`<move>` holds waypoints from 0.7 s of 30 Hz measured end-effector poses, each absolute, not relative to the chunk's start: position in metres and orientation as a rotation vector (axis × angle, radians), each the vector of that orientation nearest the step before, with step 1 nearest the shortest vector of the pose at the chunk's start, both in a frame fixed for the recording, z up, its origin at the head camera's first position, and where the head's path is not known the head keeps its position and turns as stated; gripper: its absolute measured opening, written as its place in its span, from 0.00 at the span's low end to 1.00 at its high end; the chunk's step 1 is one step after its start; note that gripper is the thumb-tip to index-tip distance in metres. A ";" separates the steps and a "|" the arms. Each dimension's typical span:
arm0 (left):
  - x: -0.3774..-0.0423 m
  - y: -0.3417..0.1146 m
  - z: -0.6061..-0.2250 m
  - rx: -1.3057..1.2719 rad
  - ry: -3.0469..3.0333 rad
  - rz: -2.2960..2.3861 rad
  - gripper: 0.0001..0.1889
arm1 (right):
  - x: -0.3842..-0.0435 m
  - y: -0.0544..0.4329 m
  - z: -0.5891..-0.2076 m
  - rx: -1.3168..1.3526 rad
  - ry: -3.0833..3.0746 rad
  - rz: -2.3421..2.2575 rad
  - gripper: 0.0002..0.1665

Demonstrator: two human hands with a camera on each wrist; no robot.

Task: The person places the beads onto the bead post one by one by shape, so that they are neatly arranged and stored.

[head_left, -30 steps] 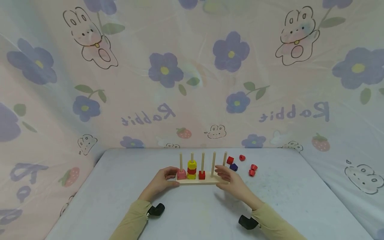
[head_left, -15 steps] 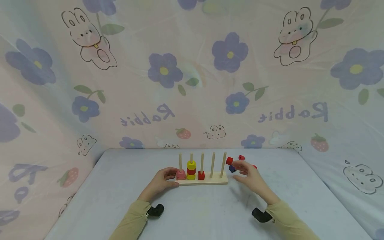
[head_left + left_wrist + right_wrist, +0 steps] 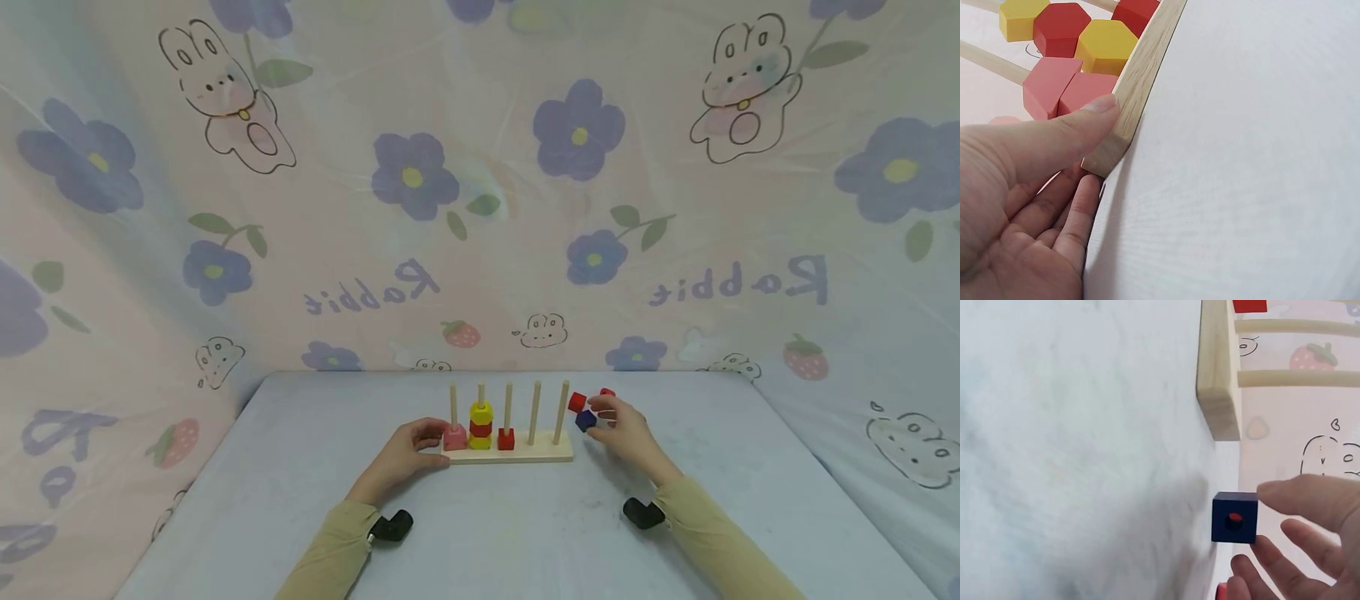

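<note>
My left hand (image 3: 408, 450) grips the left end of a wooden peg board (image 3: 517, 457), thumb along its front edge and fingers behind. The first peg bears pink blocks (image 3: 1054, 87); the second a yellow-red-yellow stack of hexagonal beads (image 3: 480, 427); the third a red square block (image 3: 506, 439). Two pegs at the right are bare. Just beyond the board's right end, my right hand (image 3: 626, 433) pinches a dark blue cube (image 3: 1225, 509) between thumb and fingertips. A round hole in the cube faces the right wrist camera, with red showing through it.
Behind the blue cube lies a loose red block (image 3: 577, 402). Another red bead (image 3: 607, 392) shows partly above the right hand, which hides that area. A white-covered table (image 3: 495, 533) ends at a patterned curtain (image 3: 480, 250).
My right hand has left the board's right end, swung right, then come back to the blue cube and taken hold of it. The left hand stays on the board.
</note>
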State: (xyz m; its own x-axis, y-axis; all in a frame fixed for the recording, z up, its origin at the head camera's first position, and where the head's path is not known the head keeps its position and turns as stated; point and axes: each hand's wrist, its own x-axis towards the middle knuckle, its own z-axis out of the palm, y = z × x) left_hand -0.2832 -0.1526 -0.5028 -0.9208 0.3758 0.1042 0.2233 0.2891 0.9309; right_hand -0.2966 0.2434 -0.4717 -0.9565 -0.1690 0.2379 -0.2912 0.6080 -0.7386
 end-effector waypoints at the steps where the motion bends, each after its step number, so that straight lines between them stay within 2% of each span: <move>1: -0.283 -0.153 -0.502 0.557 2.407 1.710 0.29 | -0.298 0.243 -0.472 0.386 -2.693 1.268 0.28; 10: -0.282 -0.153 -0.501 0.550 2.412 1.715 0.28 | -0.304 0.232 -0.473 0.326 -2.709 1.217 0.27; 21: -0.284 -0.153 -0.502 0.561 2.404 1.710 0.28 | -0.304 0.230 -0.478 0.328 -2.760 1.198 0.20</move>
State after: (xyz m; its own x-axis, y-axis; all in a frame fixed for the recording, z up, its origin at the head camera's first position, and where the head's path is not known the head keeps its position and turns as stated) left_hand -0.2843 -0.1532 -0.5020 -0.9210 0.3762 0.1009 0.2187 0.2853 0.9332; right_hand -0.3040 0.2298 -0.4775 -0.9700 -0.1513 0.1902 -0.2422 0.6644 -0.7070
